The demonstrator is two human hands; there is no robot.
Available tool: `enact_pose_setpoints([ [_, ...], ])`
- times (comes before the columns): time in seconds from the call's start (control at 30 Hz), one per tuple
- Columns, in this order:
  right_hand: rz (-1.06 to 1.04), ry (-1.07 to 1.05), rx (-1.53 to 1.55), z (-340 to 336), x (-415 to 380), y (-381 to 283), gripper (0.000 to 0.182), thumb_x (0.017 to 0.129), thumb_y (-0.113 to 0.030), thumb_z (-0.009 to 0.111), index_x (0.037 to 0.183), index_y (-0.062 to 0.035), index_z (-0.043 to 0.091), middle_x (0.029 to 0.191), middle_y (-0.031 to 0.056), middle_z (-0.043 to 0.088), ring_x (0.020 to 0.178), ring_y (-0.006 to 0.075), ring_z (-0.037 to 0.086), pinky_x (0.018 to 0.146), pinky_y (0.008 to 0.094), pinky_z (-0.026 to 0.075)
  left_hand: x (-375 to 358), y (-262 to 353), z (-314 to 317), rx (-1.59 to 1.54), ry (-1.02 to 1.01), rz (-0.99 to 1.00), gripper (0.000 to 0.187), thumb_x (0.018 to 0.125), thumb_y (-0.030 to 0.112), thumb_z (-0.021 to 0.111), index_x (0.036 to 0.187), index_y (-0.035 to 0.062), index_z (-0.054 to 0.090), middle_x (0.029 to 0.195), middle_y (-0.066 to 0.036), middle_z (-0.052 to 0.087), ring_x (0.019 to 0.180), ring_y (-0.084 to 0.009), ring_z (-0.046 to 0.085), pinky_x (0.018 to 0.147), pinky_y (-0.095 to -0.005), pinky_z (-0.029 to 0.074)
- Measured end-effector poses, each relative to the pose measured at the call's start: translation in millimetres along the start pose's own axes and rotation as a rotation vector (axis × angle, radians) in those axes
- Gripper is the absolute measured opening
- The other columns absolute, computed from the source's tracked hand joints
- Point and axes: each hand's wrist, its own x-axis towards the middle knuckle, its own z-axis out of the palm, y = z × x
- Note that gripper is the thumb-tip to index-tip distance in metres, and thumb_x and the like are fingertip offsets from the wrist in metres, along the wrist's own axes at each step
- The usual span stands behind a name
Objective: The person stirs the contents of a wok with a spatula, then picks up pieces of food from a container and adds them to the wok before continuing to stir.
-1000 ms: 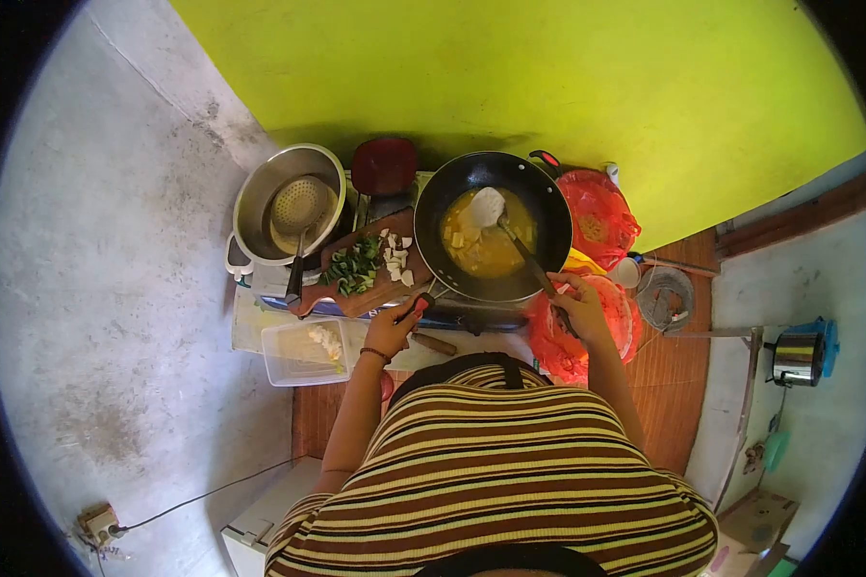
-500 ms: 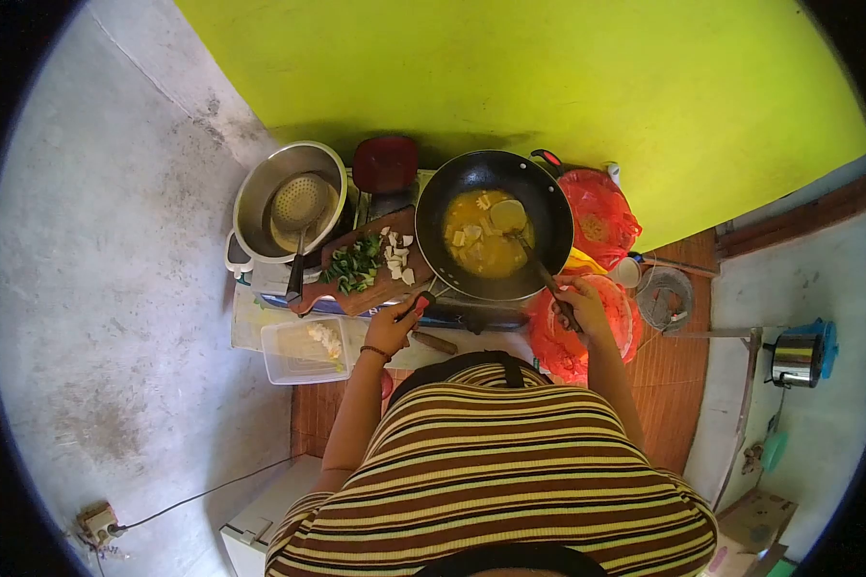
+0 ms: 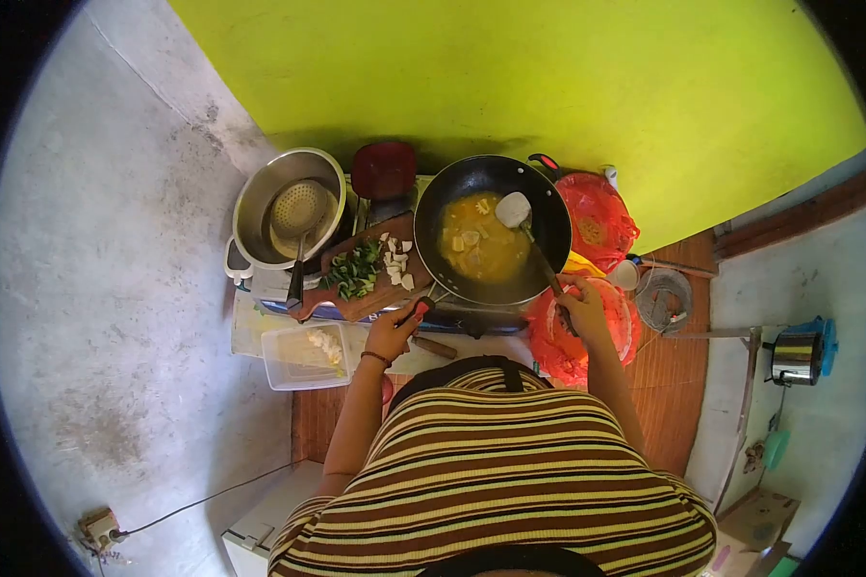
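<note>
A black wok (image 3: pixel 476 176) holds yellow, soupy food (image 3: pixel 486 260) with pale chunks. My left hand (image 3: pixel 389 337) is closed around the wok's red and black handle. In my right hand (image 3: pixel 584 308) is the dark handle of a spatula (image 3: pixel 513 210). Its pale, coated head is raised at the upper right of the food, inside the wok. Left of the wok lies a wooden cutting board (image 3: pixel 361 307) bearing chopped green leaves (image 3: pixel 354 271) and white cut pieces (image 3: pixel 395 262). A brown wooden handle (image 3: pixel 435 346) pokes out near my left hand.
A steel pot (image 3: pixel 250 207) with a skimmer (image 3: pixel 298 209) resting in it stands at left. Below it is a clear plastic container (image 3: pixel 284 358). A dark red bowl (image 3: pixel 384 171) sits at the back. Red plastic bags (image 3: pixel 592 351) lie right of the wok, near a cup (image 3: pixel 625 275).
The spatula's head has lifted from the yellow food and turned, showing a pale face. My right hand has shifted slightly. My left hand stays on the wok's handle.
</note>
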Motion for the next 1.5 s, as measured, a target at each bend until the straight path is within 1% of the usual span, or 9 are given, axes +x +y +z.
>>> enact_pose_setpoints([
  [0.07,0.015,0.005,-0.021,-0.6,3.1,3.6,0.033,0.082,-0.006,0.055,0.115,-0.006,0.053,0.057,0.0031,0.054,0.037,0.0085,0.045,0.033,0.0219,0.033,-2.1,2.1,0.1,-0.002,0.001,0.001,0.039,0.088,0.019,0.057,0.127,0.0209,0.054,0.068,0.0,0.059,0.041,-0.0062,0.046,0.039,-0.0213,0.04],
  [0.27,0.132,-0.059,0.178,-4.9,5.3,5.9,0.032,0.082,-0.006,0.055,0.113,-0.0049,0.053,0.059,0.0039,0.056,0.039,0.009,0.047,0.033,0.0213,0.034,-2.9,4.1,-0.5,0.017,-0.004,0.005,0.039,0.089,0.019,0.056,0.128,0.0193,0.053,0.068,-0.001,0.059,0.041,-0.0063,0.047,0.039,-0.0214,0.04],
  [0.47,0.048,-0.161,0.135,-0.6,-5.6,-7.3,0.034,0.08,-0.005,0.057,0.114,-0.0037,0.054,0.059,0.0033,0.056,0.039,0.0076,0.046,0.034,0.0203,0.033,-1.7,1.6,-0.5,-0.013,-0.006,0.022,0.038,0.089,0.02,0.057,0.126,0.0158,0.054,0.068,-0.001,0.06,0.043,-0.006,0.047,0.04,-0.0212,0.04],
  [0.57,-0.023,-0.159,0.06,-3.0,-4.6,-6.1,0.035,0.08,-0.005,0.059,0.115,-0.0041,0.055,0.057,0.0027,0.054,0.039,0.0075,0.045,0.035,0.0209,0.032,-3.2,7.4,-1.0,-0.006,-0.007,0.001,0.038,0.088,0.02,0.058,0.126,0.0155,0.055,0.069,-0.001,0.06,0.043,-0.0058,0.047,0.04,-0.0215,0.04],
  [0.87,-0.091,0.104,-0.168,-9.0,-4.4,4.6,0.034,0.08,-0.005,0.056,0.113,-0.006,0.054,0.055,0.0018,0.052,0.036,0.0083,0.042,0.034,0.0221,0.031,-4.1,6.2,0.7,0.056,0.031,-0.001,0.038,0.087,0.022,0.059,0.124,0.0174,0.057,0.069,-0.002,0.061,0.045,-0.007,0.049,0.041,-0.0221,0.042],
  [1.13,0.022,0.002,-0.004,5.9,-7.8,27.2,0.03,0.083,-0.005,0.054,0.113,-0.0043,0.051,0.058,0.0044,0.055,0.037,0.0108,0.046,0.034,0.024,0.034,-6.2,11.0,0.8,0.142,0.049,0.01,0.035,0.087,0.024,0.058,0.12,0.0141,0.059,0.073,-0.004,0.064,0.051,-0.008,0.055,0.045,-0.0229,0.046],
  [1.23,0.063,-0.068,0.102,11.5,-11.9,27.1,0.031,0.083,-0.005,0.054,0.113,-0.0039,0.051,0.058,0.004,0.054,0.036,0.0106,0.045,0.033,0.024,0.033,-8.9,14.9,1.7,0.218,0.067,-0.002,0.033,0.087,0.025,0.058,0.118,0.0127,0.06,0.074,-0.006,0.064,0.053,-0.0099,0.057,0.047,-0.0237,0.047],
  [1.33,0.025,-0.098,0.125,17.5,-18.7,20.6,0.031,0.082,-0.004,0.055,0.113,-0.0033,0.052,0.058,0.0032,0.054,0.038,0.0092,0.045,0.035,0.0231,0.033,-8.9,12.6,2.2,0.29,0.065,0.029,0.043,0.087,0.029,0.054,0.129,0.0246,0.05,0.071,-0.005,0.064,0.056,-0.015,0.058,0.057,-0.0285,0.047],
  [1.5,-0.134,-0.114,-0.003,15.4,-25.6,16.2,0.034,0.082,-0.003,0.056,0.115,-0.0028,0.053,0.058,0.0022,0.053,0.043,0.0063,0.045,0.039,0.0212,0.032,-9.7,12.3,3.5,0.44,0.104,0.058,0.042,0.087,0.037,0.052,0.127,0.0255,0.052,0.082,-0.011,0.066,0.077,-0.0274,0.063,0.069,-0.0364,0.048],
])
